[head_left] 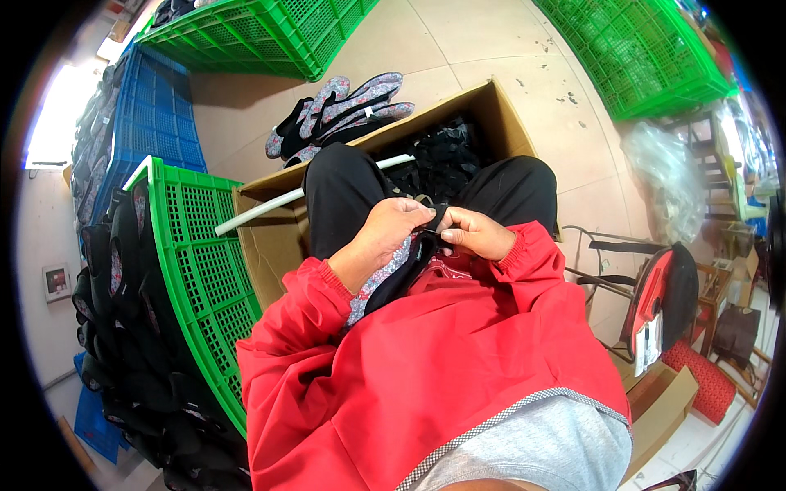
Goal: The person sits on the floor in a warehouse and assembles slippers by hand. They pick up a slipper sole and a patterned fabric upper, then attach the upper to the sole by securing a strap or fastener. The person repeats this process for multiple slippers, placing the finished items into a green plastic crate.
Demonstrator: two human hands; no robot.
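My left hand (391,231) grips a shoe upper (383,276) with a grey floral lining and black outer, resting on my lap. My right hand (479,234) pinches a small black strap piece (436,218) at the top of that upper, fingertips touching the left hand's. Both arms are in red jacket sleeves; my knees in black trousers point toward an open cardboard box (499,110) holding dark pieces.
A green crate (201,262) packed with black uppers stands at my left, a blue crate (151,123) behind it. A pile of floral uppers (340,110) lies on the tiled floor. More green crates at top (270,33) and top right (647,57). White rod (270,206) across the box. A red-and-black object (659,303) stands on a frame at the right.
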